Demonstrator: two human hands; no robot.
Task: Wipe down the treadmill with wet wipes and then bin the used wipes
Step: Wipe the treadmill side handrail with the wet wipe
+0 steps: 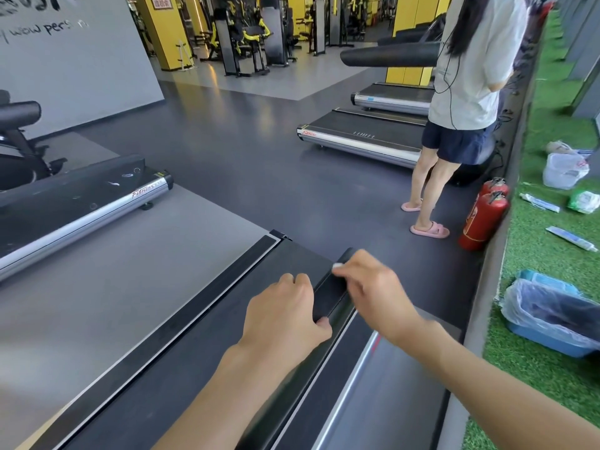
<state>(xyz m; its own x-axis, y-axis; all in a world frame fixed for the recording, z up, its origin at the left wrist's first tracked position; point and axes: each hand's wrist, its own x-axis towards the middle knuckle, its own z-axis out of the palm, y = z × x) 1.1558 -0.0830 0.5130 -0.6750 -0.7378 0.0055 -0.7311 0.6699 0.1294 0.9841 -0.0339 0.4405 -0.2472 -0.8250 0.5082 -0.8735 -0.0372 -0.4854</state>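
We curl our left hand [285, 316] on the rail [331, 293], likely to brace, while our right hand [373, 287] pinches the wipe [337, 265] against it.

Two red fire extinguishers [483, 222], bystander [464, 76]

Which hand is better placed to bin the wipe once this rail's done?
Right, probably. The right hand pinches the wipe, and the bin sits on its side; the left hand only grips the rail.
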